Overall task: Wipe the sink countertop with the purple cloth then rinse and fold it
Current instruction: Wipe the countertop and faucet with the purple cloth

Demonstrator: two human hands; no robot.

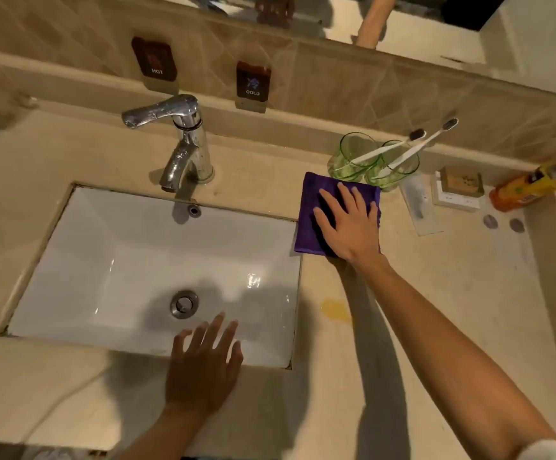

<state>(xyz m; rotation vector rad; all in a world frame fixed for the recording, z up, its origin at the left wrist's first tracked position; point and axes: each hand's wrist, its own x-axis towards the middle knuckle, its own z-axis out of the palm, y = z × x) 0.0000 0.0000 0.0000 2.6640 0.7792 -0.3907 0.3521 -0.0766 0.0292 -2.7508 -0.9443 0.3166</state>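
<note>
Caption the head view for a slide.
Right hand presses the purple cloth flat on the countertop beside the sink.

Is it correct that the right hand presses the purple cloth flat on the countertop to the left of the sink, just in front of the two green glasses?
Not quite. In the head view the right hand presses the purple cloth flat on the countertop to the right of the sink, not the left. The rest is right: the cloth lies just in front of the two green glasses.
</note>
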